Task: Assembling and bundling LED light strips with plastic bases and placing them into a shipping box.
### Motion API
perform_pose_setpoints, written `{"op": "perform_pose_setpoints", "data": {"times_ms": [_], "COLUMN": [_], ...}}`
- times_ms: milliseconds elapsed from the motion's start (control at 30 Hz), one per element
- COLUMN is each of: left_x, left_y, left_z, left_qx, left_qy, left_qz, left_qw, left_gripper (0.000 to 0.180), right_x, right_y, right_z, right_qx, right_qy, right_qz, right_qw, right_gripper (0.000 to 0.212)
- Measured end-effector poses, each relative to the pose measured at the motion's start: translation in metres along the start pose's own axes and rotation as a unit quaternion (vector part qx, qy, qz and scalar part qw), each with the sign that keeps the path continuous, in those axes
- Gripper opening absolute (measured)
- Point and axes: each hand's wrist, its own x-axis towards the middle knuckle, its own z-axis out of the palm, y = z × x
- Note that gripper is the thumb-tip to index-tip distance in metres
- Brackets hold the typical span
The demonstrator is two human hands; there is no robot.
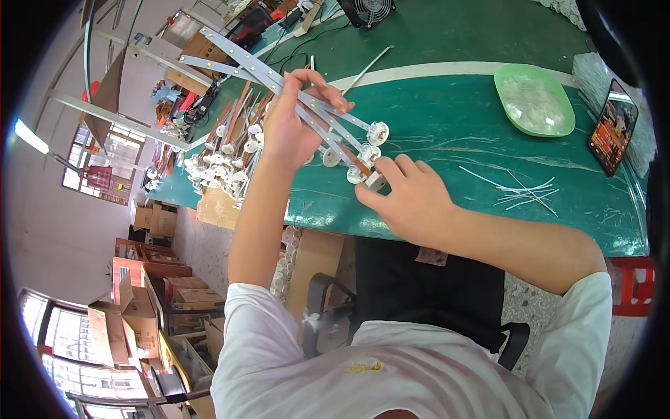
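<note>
My left hand [293, 129] is wrapped round a fanned bundle of LED light strips [241, 57], pale bars dotted with small yellow squares. Their upper ends stick out past my fingers to the far left. Round white end caps [377, 133] sit at the lower ends, toward my right hand. With thumb and fingers, my right hand [415, 199] pinches a white end cap [376, 183] at the lower end of one strip, beside a brown-orange section. My right fingers partly cover that cap.
A heap of similar capped strips [223, 164] lies at the left on the green table [433, 119]. Thin white sticks [527, 190] are scattered at the right. Beyond them are a light green tray [500, 87] of small clear pieces, a propped phone [614, 128] and plastic bags [592, 78].
</note>
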Motion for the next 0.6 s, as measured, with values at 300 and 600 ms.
{"op": "perform_pose_setpoints", "data": {"times_ms": [300, 600], "left_x": [0.008, 0.009], "left_y": [0.021, 0.128], "left_z": [-0.024, -0.059], "left_qx": [0.025, -0.073], "left_qy": [0.072, 0.083], "left_qz": [0.048, 0.266], "left_qw": [0.996, 0.958], "left_gripper": [0.041, 0.037], "right_x": [0.004, 0.001], "right_y": [-0.003, 0.002], "right_z": [-0.005, 0.0], "right_qx": [0.08, 0.151], "right_qy": [-0.05, -0.013], "right_qz": [0.017, 0.073], "right_qw": [0.995, 0.986], "right_gripper": [0.022, 0.017]}}
